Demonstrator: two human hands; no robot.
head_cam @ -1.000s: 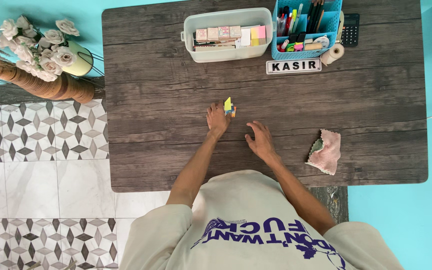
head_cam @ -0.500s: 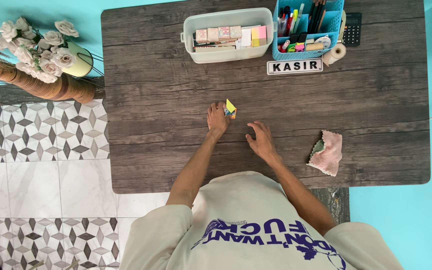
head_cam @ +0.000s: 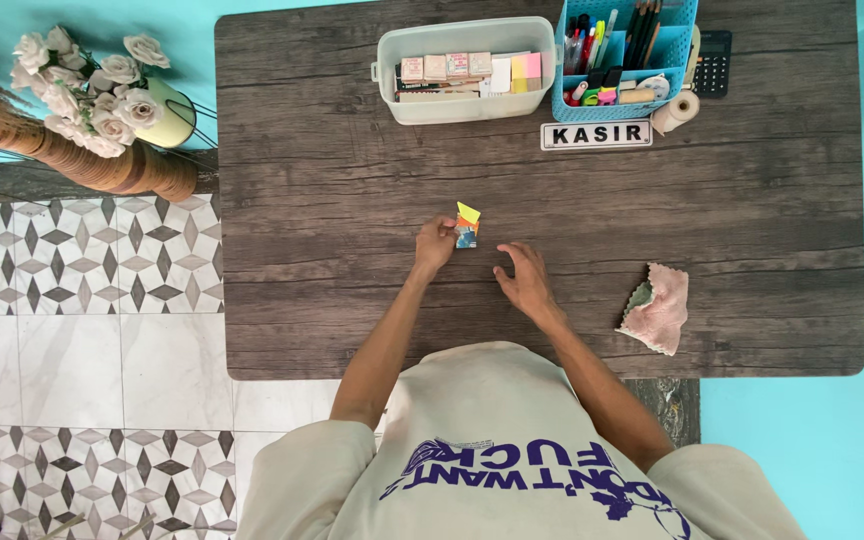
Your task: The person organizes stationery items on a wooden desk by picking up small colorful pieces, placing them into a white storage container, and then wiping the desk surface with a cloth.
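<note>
My left hand pinches a small pad of coloured sticky notes, yellow on top with orange and blue below, at the middle of the dark wooden table. My right hand rests flat on the table a little to the right, fingers spread, holding nothing.
At the far edge stand a clear box of stamps and note pads, a blue basket of pens, a name sign, a paper roll and a calculator. A pink cloth lies at the right. White flowers stand off the table's left.
My left hand has lifted and turned the sticky-note pad slightly, so more of its coloured face shows. My right hand has stayed in place.
</note>
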